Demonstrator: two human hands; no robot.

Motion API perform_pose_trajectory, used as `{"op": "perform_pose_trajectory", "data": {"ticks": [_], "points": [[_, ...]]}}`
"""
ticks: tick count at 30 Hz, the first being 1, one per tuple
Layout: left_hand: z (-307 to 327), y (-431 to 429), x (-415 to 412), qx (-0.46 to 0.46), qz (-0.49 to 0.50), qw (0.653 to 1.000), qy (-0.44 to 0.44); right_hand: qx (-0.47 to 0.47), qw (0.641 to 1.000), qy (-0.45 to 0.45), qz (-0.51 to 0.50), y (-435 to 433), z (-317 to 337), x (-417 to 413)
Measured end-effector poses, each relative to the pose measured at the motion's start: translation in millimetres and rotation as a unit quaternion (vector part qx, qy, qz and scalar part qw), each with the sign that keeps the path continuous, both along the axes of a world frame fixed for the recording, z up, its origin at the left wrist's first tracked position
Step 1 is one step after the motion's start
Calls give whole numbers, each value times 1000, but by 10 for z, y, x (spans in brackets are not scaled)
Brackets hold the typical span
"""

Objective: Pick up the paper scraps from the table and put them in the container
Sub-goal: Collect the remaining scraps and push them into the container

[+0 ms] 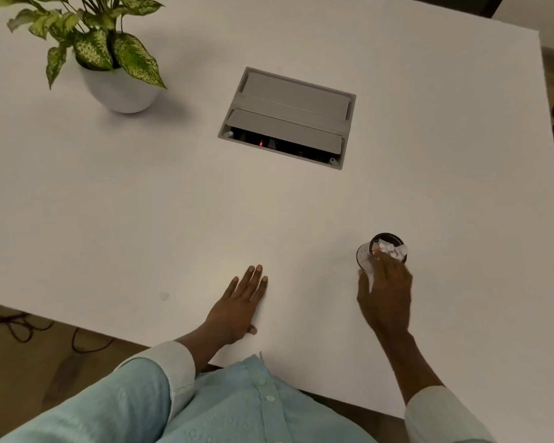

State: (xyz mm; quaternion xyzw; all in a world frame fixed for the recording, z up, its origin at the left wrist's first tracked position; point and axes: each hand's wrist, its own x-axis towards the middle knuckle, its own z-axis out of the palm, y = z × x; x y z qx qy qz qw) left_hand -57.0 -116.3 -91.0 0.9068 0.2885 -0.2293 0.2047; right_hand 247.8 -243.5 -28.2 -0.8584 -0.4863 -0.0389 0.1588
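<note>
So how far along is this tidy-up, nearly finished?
Nearly. The container already holds crumpled paper scraps, and the right hand is at its rim pushing paper in. The left hand rests flat and empty. No scraps show on the table.

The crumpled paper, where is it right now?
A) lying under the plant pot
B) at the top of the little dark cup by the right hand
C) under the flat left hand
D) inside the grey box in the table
B: the crumpled paper sits at the mouth of the cup, with the right hand reaching over it.
</note>
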Motion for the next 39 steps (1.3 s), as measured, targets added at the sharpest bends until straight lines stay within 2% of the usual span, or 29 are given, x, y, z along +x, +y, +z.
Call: {"op": "perform_pose_trajectory", "data": {"ticks": [2, 8, 14, 16, 19, 22, 24, 26, 29, 31, 33, 37, 39], "points": [[-15, -11, -3, 10, -1, 1000, 4, 5, 999, 33, 35, -7, -30, -265], [6, 1, -51, 24, 6, 1000, -18, -97, 975, 147, 132, -87, -192, -1033], [72, -40, -415, 46, 140, 987, -65, -162, 951, 182, 192, -115, -316, -1461], [121, -18, -635, 75, 204, 972, -89, -185, 942, 187, 208, -104, -334, -1532], [187, 81, -963, 105, 329, 931, -118, -220, 935, 174, 216, -80, -367, -1565], [258, 230, -1191, 89, 457, 877, -118, -259, 930, 159, 208, -41, -432, -1564], [273, 323, -1290, 68, 498, 857, -113, -289, 923, 148, 204, -41, -476, -1567], [272, 386, -1360, 44, 507, 853, -115, -314, 917, 138, 206, -54, -494, -1594], [258, 422, -1410, 24, 478, 870, -121, -339, 908, 128, 210, -107, -537, -1659], [258, 444, -1402, 14, 479, 868, -134, -348, 905, 126, 208, -159, -578, -1710], [270, 473, -1379, 14, 474, 869, -138, -350, 907, 125, 200, -180, -604, -1751], [240, 503, -1370, 25, 423, 897, -125, -346, 912, 119, 185, -162, -619, -1801], [239, 545, -1377, 16, 419, 898, -133, -335, 916, 125, 181, -159, -620, -1811]]}}
